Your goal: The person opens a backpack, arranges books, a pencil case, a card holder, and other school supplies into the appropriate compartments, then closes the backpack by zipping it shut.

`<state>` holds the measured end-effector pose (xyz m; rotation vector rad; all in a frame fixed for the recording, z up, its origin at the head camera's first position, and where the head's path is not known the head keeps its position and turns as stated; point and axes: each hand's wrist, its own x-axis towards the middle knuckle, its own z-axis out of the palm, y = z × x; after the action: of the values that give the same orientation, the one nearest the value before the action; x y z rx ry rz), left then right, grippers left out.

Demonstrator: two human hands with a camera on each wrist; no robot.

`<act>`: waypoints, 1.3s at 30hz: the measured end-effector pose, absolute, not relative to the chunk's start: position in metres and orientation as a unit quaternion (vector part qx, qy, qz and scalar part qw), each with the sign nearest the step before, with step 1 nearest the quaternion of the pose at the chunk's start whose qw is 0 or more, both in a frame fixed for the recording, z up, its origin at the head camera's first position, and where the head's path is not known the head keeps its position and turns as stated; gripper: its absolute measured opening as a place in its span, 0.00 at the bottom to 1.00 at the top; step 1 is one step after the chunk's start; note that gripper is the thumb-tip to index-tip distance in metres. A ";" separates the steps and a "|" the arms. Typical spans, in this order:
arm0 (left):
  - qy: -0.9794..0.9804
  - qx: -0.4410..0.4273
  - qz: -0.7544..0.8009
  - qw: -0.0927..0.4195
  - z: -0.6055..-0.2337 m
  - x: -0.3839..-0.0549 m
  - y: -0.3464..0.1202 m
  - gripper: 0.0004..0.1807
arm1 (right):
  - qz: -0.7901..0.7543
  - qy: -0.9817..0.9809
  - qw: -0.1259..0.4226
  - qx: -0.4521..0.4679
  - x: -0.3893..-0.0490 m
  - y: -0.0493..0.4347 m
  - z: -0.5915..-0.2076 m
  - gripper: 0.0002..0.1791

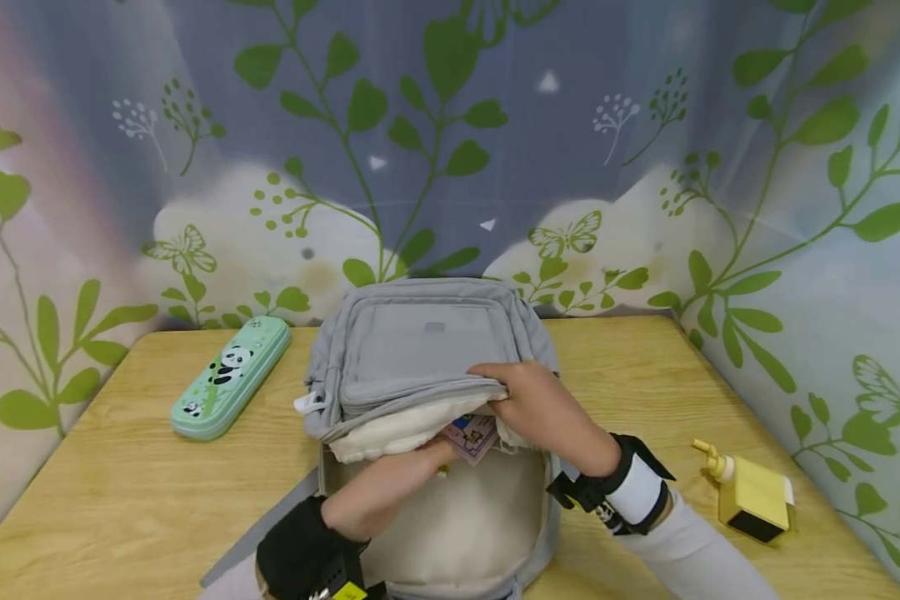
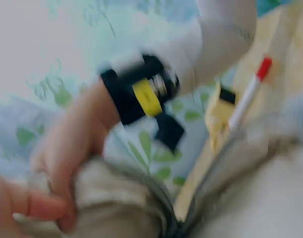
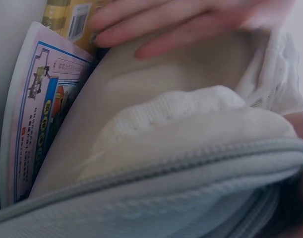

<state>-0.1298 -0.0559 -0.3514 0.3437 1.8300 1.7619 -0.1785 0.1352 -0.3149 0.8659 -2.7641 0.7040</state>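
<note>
On the pale wood-grain bench [image 1: 630, 367] sits an open grey fabric backpack with a cream lining [image 1: 457, 529], a mint-green panda-print pencil case [image 1: 232, 375] toward its ten o'clock. The right hand [image 1: 543, 412], toward two o'clock, grips the raised grey flap [image 1: 427, 342]; the left hand [image 1: 390, 487], toward seven, reaches inside, fingers extended. A yellow box-shaped item with a spout [image 1: 753, 496] is near three o'clock; a pink printed booklet [image 1: 477, 442] is inside the backpack, at the left hand's two o'clock.

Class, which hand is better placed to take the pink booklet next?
Probably the left hand: it reaches beneath the flap near the pink booklet, while the right hand grips the flap's edge.
</note>
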 end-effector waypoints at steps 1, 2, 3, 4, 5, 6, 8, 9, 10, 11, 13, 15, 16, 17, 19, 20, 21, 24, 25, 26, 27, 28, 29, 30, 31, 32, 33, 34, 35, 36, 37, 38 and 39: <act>0.691 0.138 0.641 0.305 -0.346 -0.124 -0.057 0.31 | 0.237 -0.924 0.077 0.289 -0.178 0.136 -0.316 0.16; 0.691 0.152 0.624 0.333 -0.341 -0.118 -0.060 0.29 | 0.237 -0.925 0.072 0.287 -0.177 0.136 -0.316 0.17; 0.682 0.182 0.610 0.359 -0.338 -0.112 -0.064 0.29 | 0.236 -0.926 0.070 0.287 -0.176 0.137 -0.317 0.18; 0.668 0.218 0.599 0.383 -0.337 -0.108 -0.069 0.29 | 0.234 -0.927 0.066 0.286 -0.175 0.138 -0.318 0.19; 0.656 0.250 0.590 0.399 -0.336 -0.105 -0.074 0.28 | 0.229 -0.928 0.065 0.286 -0.173 0.138 -0.320 0.20; 0.642 0.280 0.582 0.413 -0.335 -0.102 -0.080 0.26 | 0.225 -0.929 0.062 0.288 -0.172 0.140 -0.322 0.20; 0.609 0.328 0.587 0.421 -0.334 -0.101 -0.094 0.24 | 0.213 -0.930 0.057 0.294 -0.167 0.142 -0.328 0.21; 0.601 0.344 0.590 0.416 -0.333 -0.102 -0.102 0.23 | 0.202 -0.930 0.058 0.302 -0.165 0.143 -0.331 0.21; 0.603 0.351 0.591 0.405 -0.332 -0.103 -0.112 0.23 | 0.190 -0.931 0.053 0.308 -0.162 0.144 -0.335 0.21; 0.613 0.350 0.592 0.390 -0.331 -0.105 -0.122 0.22 | 0.175 -0.931 0.049 0.317 -0.159 0.145 -0.339 0.22; 0.638 0.331 0.596 0.358 -0.331 -0.111 -0.144 0.21 | 0.148 -0.928 0.034 0.340 -0.151 0.148 -0.347 0.24; 0.681 0.288 0.589 0.327 -0.332 -0.120 -0.167 0.20 | 0.111 -0.924 0.012 0.366 -0.143 0.152 -0.354 0.26; 0.698 0.268 0.589 0.307 -0.334 -0.125 -0.178 0.20 | 0.094 -0.920 -0.007 0.380 -0.140 0.155 -0.357 0.28; 0.719 0.240 0.586 0.287 -0.337 -0.131 -0.188 0.21 | 0.081 -0.916 -0.033 0.391 -0.136 0.158 -0.358 0.30; 0.754 0.181 0.577 0.255 -0.347 -0.142 -0.206 0.21 | 0.069 -0.908 -0.097 0.401 -0.132 0.163 -0.361 0.35; 0.770 0.156 0.570 0.239 -0.352 -0.148 -0.213 0.22 | 0.069 -0.903 -0.131 0.402 -0.130 0.165 -0.361 0.38; 0.783 0.129 0.566 0.225 -0.358 -0.153 -0.219 0.23 | 0.076 -0.898 -0.166 0.400 -0.130 0.168 -0.361 0.39; 0.820 0.063 0.535 0.194 -0.377 -0.165 -0.229 0.24 | 0.113 -0.885 -0.254 0.375 -0.135 0.168 -0.352 0.41; 0.828 0.052 0.526 0.187 -0.383 -0.169 -0.230 0.25 | 0.122 -0.881 -0.268 0.370 -0.139 0.166 -0.347 0.39; 0.834 0.046 0.519 0.183 -0.389 -0.173 -0.229 0.26 | 0.127 -0.880 -0.278 0.364 -0.144 0.162 -0.340 0.38; 0.838 0.042 0.512 0.183 -0.394 -0.176 -0.228 0.28 | 0.132 -0.878 -0.287 0.358 -0.149 0.158 -0.332 0.36; 0.842 0.043 0.506 0.184 -0.399 -0.179 -0.226 0.29 | 0.133 -0.879 -0.291 0.353 -0.155 0.152 -0.325 0.34; 0.842 0.048 0.504 0.188 -0.403 -0.181 -0.223 0.30 | 0.129 -0.882 -0.285 0.354 -0.161 0.145 -0.319 0.32; 0.840 0.055 0.504 0.195 -0.407 -0.183 -0.221 0.32 | 0.124 -0.882 -0.276 0.360 -0.167 0.138 -0.314 0.31; 0.837 0.061 0.505 0.202 -0.410 -0.186 -0.218 0.33 | 0.123 -0.882 -0.271 0.365 -0.172 0.130 -0.310 0.29; 0.835 0.065 0.504 0.212 -0.413 -0.188 -0.215 0.34 | 0.120 -0.883 -0.264 0.369 -0.177 0.121 -0.307 0.29; 0.836 0.068 0.500 0.217 -0.415 -0.190 -0.212 0.34 | 0.113 -0.882 -0.255 0.379 -0.182 0.112 -0.306 0.28; 0.839 0.069 0.493 0.219 -0.417 -0.192 -0.209 0.34 | 0.100 -0.882 -0.244 0.390 -0.187 0.102 -0.306 0.27; 0.842 0.072 0.487 0.221 -0.419 -0.194 -0.207 0.33 | 0.088 -0.881 -0.236 0.401 -0.190 0.091 -0.306 0.27; 0.847 0.073 0.477 0.221 -0.420 -0.196 -0.206 0.32 | 0.075 -0.878 -0.234 0.410 -0.194 0.081 -0.307 0.27; 0.854 0.073 0.466 0.220 -0.421 -0.198 -0.205 0.30 | 0.058 -0.878 -0.231 0.414 -0.197 0.070 -0.309 0.28; 0.861 0.072 0.454 0.216 -0.422 -0.200 -0.204 0.27 | 0.038 -0.879 -0.227 0.417 -0.200 0.060 -0.311 0.28; 0.870 0.076 0.440 0.209 -0.423 -0.201 -0.203 0.24 | 0.015 -0.880 -0.219 0.420 -0.203 0.051 -0.313 0.29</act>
<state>-0.2015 -0.2033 -0.4228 0.2109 2.4201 1.2254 -0.2031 0.0509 -0.3135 1.5438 -3.2323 0.0535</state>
